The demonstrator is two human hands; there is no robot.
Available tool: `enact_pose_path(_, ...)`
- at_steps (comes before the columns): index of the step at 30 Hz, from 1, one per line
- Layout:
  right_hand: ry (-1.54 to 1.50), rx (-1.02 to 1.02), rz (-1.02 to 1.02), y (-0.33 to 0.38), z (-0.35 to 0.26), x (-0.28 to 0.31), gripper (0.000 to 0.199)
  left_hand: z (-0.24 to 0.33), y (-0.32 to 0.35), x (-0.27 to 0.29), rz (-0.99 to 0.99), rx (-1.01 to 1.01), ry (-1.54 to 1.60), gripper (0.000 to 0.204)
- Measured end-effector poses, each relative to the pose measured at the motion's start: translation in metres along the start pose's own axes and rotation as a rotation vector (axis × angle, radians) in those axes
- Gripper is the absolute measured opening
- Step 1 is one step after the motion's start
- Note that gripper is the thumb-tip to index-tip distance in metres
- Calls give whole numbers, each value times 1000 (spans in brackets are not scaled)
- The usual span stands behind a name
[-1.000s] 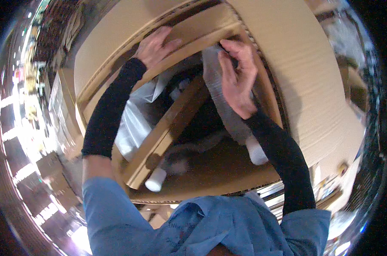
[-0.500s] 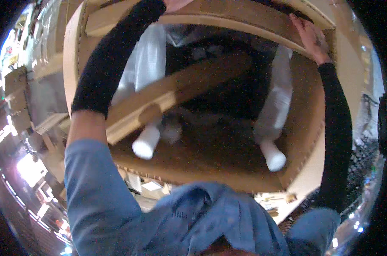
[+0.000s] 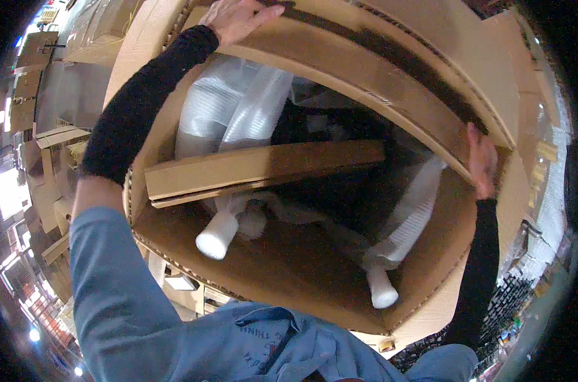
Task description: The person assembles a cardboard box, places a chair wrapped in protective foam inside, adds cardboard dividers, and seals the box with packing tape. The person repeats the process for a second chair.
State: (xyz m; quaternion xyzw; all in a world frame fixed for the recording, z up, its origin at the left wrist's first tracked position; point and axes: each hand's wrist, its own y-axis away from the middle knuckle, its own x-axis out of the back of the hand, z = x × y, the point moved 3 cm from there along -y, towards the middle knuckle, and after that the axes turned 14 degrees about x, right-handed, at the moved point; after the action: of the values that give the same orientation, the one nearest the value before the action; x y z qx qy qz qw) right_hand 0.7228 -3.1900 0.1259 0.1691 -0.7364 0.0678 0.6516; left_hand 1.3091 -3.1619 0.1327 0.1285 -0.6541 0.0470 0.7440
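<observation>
Brown cardboard panel point(image 3: 365, 73) spanned by two hands at the carton's far side

The left hand point(image 3: 241, 19) lies over the panel's upper edge near its left end, thumb stretched along it; how firmly it grips cannot be told. The right hand point(image 3: 483, 162) is at the panel's right end, fingers extended beside the carton wall, and whether it grips or merely presses is unclear too. The step in hand looks like positioning this panel, though going in or coming out is uncertain. The next move seems to call for even effort at both ends, so that neither corner snags.

The large carton point(image 3: 302, 274) holds a dark object point(image 3: 330, 194), partly hidden. Translucent wrap point(image 3: 232, 105) bunches at the left; white padded ends, one left point(image 3: 216, 235) and one right point(image 3: 382, 290), stick out toward the person. A folded cardboard strip point(image 3: 270, 165) lies slantwise over the contents, touched by neither hand.
</observation>
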Motion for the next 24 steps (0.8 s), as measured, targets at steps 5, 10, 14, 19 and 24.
enact_pose_path(5, 19, -61, -96, -32, 21, 4, 85, 7, -35, -1, -25, 10, 196, 76)
enact_pose_path(10, -69, 135, 158, -22, 20, -1, 85, 23, 2, 27, 202, -119, 181, 64)
enact_pose_path(14, -45, 70, 153, -19, 16, 6, 66, 18, 156, 7, 503, -591, -2, 62)
enact_pose_path(19, 350, 379, 626, 10, -27, 17, 42, -92, 332, -31, -96, -344, -372, 81)
enact_pose_path(24, -137, 783, 446, 78, -159, -17, 71, -93, 351, -23, -249, -179, -332, 78)
